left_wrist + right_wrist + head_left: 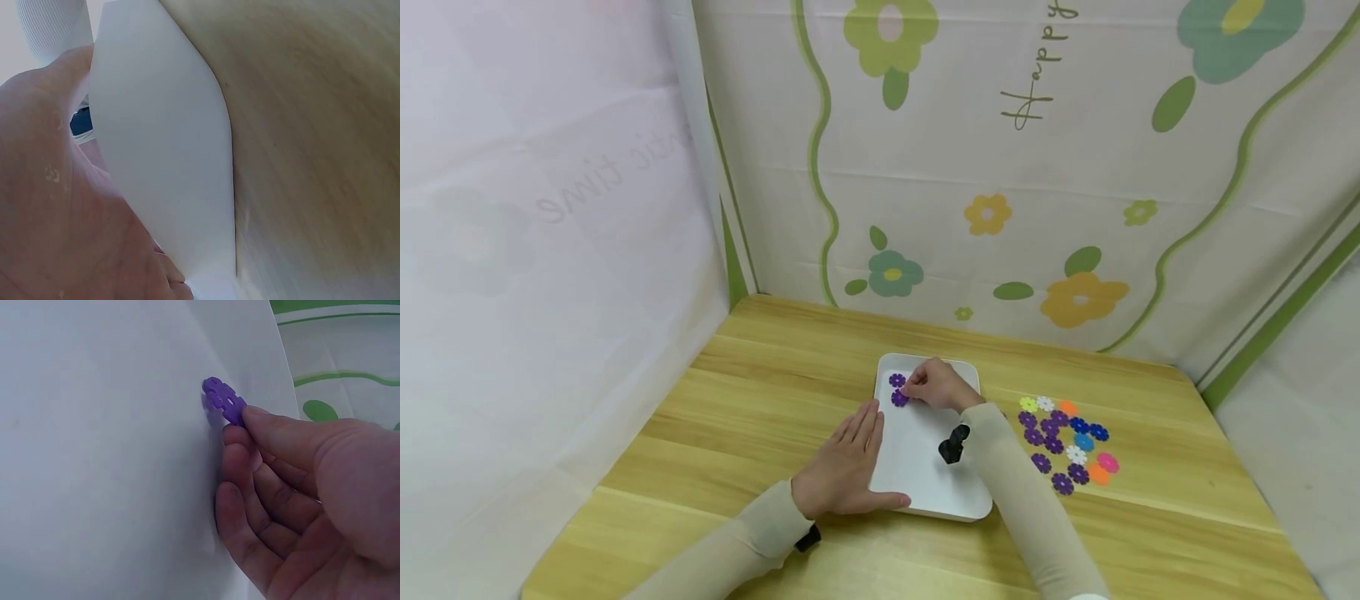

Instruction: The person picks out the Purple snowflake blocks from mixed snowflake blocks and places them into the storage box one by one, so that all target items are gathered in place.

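A white tray (917,467) lies on the table, with a purple notched disc (897,380) near its far left corner. My right hand (942,385) reaches into that corner, thumb and fingertips pinching another purple notched disc (225,400). That disc tilts close over the tray bottom in the right wrist view; the other fingers curl beside it. My left hand (842,467) lies along the tray's left side with straight fingers, its thumb stretched along the near rim. In the left wrist view the palm is against the tray's outer wall (162,137).
Right of the tray, several notched discs lie loose on the wooden table (1180,467): many purple discs (1049,427), plus white, blue, orange, yellow and a pink disc (1108,462). A printed curtain (925,167) hangs behind the table, with white cloth at both sides.
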`<state>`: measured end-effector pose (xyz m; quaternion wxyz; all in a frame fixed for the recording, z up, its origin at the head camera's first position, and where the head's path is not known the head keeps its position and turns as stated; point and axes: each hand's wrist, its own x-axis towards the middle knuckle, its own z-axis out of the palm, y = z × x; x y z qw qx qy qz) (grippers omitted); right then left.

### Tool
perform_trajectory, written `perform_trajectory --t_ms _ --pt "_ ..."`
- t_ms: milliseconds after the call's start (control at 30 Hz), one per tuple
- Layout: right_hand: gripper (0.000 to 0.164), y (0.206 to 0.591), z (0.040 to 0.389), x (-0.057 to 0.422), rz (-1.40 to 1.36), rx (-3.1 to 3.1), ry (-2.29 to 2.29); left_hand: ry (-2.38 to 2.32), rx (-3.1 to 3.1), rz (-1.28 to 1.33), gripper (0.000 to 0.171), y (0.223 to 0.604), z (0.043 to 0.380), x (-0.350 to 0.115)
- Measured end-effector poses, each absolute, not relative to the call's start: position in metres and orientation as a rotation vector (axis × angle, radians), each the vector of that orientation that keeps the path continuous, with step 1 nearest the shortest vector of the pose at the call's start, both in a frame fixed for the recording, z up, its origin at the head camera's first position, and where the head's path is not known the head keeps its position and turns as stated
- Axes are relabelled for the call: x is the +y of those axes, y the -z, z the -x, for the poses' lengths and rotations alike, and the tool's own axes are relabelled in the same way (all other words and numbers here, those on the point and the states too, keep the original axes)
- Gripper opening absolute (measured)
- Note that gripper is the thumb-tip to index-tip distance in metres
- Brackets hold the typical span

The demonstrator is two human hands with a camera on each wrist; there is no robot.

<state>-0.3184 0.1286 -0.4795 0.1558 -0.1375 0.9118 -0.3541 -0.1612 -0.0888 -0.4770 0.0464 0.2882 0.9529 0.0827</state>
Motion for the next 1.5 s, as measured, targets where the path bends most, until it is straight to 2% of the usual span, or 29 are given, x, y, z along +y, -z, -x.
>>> perform_trajectory --t_ms 433,700,1133,1500 --pt "0.018 0.477 0.316 0.125 0.34 2.641 0.956 -0.278 2.889 -0.86 0.126 0.478 0.162 -0.087" --pt "0.015 0.455 0.312 0.138 0.406 2.678 0.867 -0.278 2.888 -0.864 0.125 0.478 0.163 -0.087" --pt "0.016 0.403 0.296 0.227 0.631 2.723 0.711 -0.315 2.872 -0.858 0.125 0.475 0.161 -0.088" --pt "0.025 0.412 0.282 0.303 0.563 2.76 0.623 -0.314 2.875 -0.875 0.124 0.475 0.16 -0.088"
